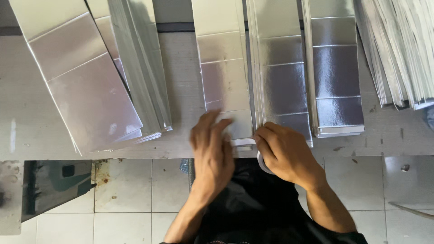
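A grey bench [181,90] carries several stacks of silver foil-faced sheets, over a white tiled floor [126,190]. The middle sheet [224,77] lies with its long axis running near to far, its near end at the bench edge under both hands. The left hand [211,151] lies open and flat on that end; the right hand [282,151], just right of it, is closed around a white tape roll [261,162], pinching its strip
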